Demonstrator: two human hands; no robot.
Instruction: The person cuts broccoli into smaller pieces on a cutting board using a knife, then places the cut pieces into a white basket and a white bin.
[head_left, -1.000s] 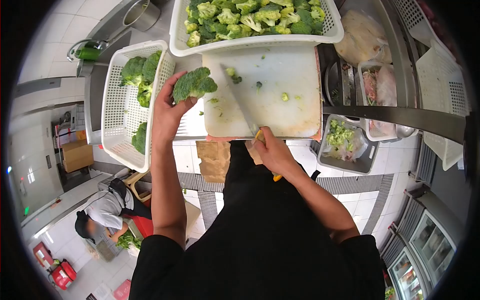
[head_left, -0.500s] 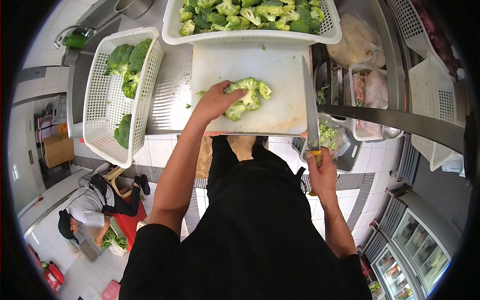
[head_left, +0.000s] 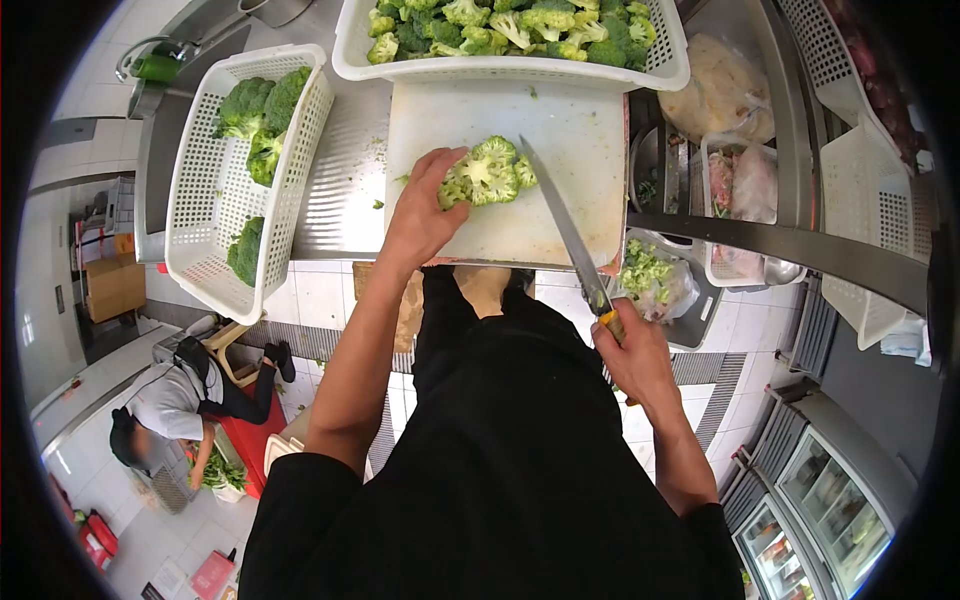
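Note:
On the white cutting board (head_left: 455, 112) lies a piece of broccoli (head_left: 492, 172), its pale cut stems facing up. My left hand (head_left: 425, 205) grips it from the left, thumb and fingers curved around its edge. The yellow handle of a long kitchen knife (head_left: 568, 228) is wrapped in my right hand (head_left: 637, 348), just off the board's front right corner. Its blade slants up and left across the board, the tip close to the right side of the broccoli.
A white basket of broccoli florets (head_left: 510, 68) stands behind the board. Larger broccoli heads sit in a white basket (head_left: 185, 235) at left. A bag of green trimmings (head_left: 655, 280) is by the right corner, below a metal shelf edge (head_left: 770, 240). A person (head_left: 175, 400) handles greens at lower left.
My right hand has swung the knife from the board's right edge inward over the board. My left hand has shifted to the broccoli's left side, and the broccoli has turned, showing more cut stems.

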